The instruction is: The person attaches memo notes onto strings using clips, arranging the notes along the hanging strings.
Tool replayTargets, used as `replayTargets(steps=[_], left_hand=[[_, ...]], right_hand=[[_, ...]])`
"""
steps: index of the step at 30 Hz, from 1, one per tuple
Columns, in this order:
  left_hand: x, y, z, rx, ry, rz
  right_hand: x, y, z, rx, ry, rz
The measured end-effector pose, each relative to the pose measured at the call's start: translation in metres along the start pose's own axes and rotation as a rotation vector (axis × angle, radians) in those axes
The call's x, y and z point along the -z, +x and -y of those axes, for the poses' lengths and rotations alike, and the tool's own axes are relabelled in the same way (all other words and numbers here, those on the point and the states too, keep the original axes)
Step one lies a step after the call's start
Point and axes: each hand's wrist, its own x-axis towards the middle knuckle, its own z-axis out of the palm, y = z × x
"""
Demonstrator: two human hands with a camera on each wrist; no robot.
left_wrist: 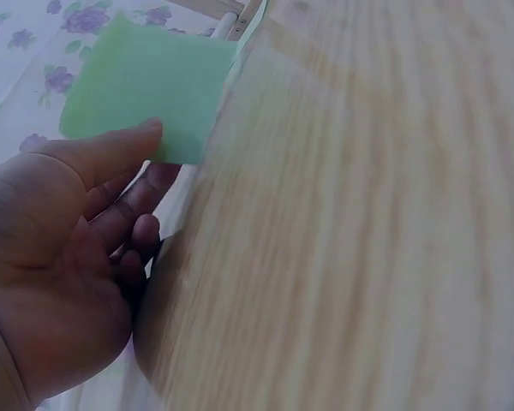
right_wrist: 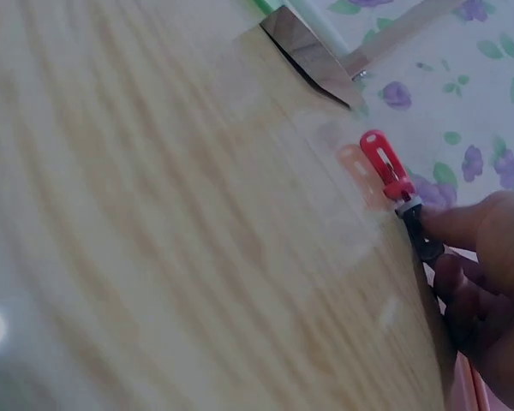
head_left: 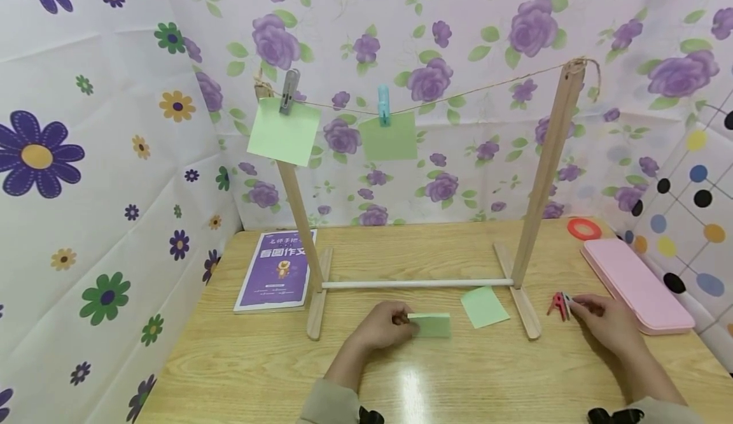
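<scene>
My left hand [head_left: 385, 326] pinches one edge of a green sticky note [head_left: 433, 326] between thumb and fingers, low over the wooden table. The left wrist view shows the thumb flat on that note [left_wrist: 150, 90]. At the right, my right hand [head_left: 611, 323] grips a grey clothespin [right_wrist: 422, 233] by its end, thumb on one side and fingers on the other. A red clothespin [right_wrist: 384, 163] lies right at its tip. Another green sticky note [head_left: 485, 307] rests on the table between my hands, near the right foot of the wooden stand.
A wooden stand [head_left: 546, 176] carries a sagging twine [head_left: 487, 93]. A grey clothespin [head_left: 289, 91] and a blue clothespin [head_left: 384, 106] hold green notes on it. A purple book [head_left: 276, 271] lies left; a pink case [head_left: 638, 284] and an orange-red ring [head_left: 584, 228] lie right.
</scene>
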Motion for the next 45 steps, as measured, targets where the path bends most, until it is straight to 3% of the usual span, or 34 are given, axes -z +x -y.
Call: replayTargets(steps=[8, 12, 16, 20, 27, 31, 36, 45], left_hand=[[0.001, -0.002, 0.004, -0.005, -0.059, -0.008], [-0.003, 0.000, 0.007, -0.021, -0.066, -0.084], [-0.005, -0.001, 0.008, 0.011, -0.110, -0.170], [-0.004, -0.003, 0.008, 0.031, -0.147, -0.202], [-0.004, -0.003, 0.010, 0.020, -0.161, -0.200], [-0.005, -0.003, 0.010, 0.016, -0.163, -0.198], [-0.005, -0.001, 0.010, 0.005, -0.161, -0.190], [-0.005, -0.003, 0.008, 0.005, -0.162, -0.214]], right_hand=[[0.011, 0.004, -0.003, 0.082, -0.062, 0.076], [0.019, 0.005, -0.004, 0.060, -0.058, 0.143], [0.023, 0.006, -0.003, 0.003, -0.029, 0.240], [0.024, 0.005, -0.003, 0.009, -0.033, 0.276], [0.021, -0.001, -0.007, 0.025, -0.052, 0.240], [0.021, 0.000, -0.003, 0.002, -0.031, 0.259], [0.020, 0.010, 0.009, 0.046, -0.034, 0.289], [0.015, 0.015, 0.002, 0.089, -0.053, 0.228]])
